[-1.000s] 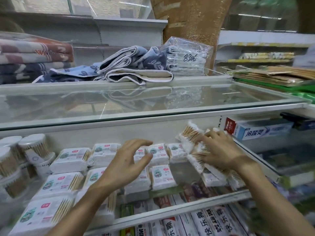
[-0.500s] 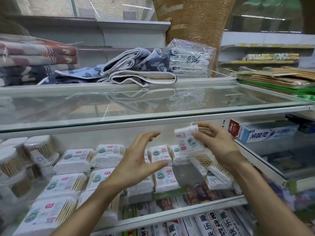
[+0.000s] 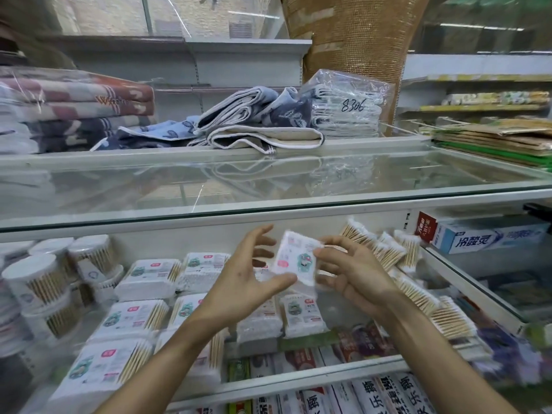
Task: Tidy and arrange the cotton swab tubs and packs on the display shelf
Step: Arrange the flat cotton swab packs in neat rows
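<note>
My right hand [image 3: 355, 273] holds a small white cotton swab pack [image 3: 295, 258] lifted above the glass shelf [image 3: 325, 380]. My left hand [image 3: 245, 276] is spread beside it, thumb touching the pack's lower edge, fingers apart. Below lie rows of flat swab packs [image 3: 146, 279], [image 3: 301, 315]. Round swab tubs [image 3: 35, 282] stand stacked at the left. A loose heap of clear swab packs [image 3: 418, 294] lies at the right, partly behind my right wrist.
A glass counter top [image 3: 268, 180] runs just above the shelf, with folded towels [image 3: 254, 127] and a bagged bundle [image 3: 346, 106] on it. A toothpaste box [image 3: 484, 237] sits at the right. Boxed goods [image 3: 358, 395] fill the lower shelf.
My right hand lifted one pack from the right heap and brought it left toward the middle. My left hand rose off the packs and met it.
</note>
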